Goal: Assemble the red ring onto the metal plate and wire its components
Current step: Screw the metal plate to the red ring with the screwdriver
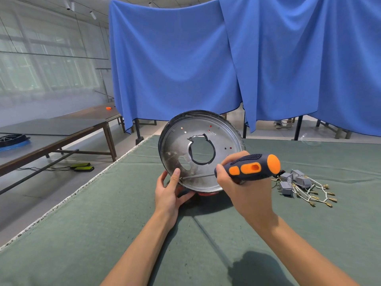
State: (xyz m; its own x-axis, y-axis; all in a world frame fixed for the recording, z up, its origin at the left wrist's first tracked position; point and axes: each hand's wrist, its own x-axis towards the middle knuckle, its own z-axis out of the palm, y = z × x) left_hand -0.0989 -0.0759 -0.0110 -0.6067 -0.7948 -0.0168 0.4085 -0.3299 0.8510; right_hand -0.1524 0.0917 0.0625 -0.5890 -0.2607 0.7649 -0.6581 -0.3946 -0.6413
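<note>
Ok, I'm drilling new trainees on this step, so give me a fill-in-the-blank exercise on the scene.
1. The right hand grips a ____ with an orange and dark handle.
2. The left hand holds the tilted metal ____.
3. The grey wired components lie on the ____ side of the green mat.

Missing words: screwdriver; plate; right

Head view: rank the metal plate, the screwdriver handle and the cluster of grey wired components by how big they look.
1. metal plate, clearly largest.
2. screwdriver handle and grey wired components: they span similar areas, and the handle is held nearer the camera, so I won't rank them.
</note>
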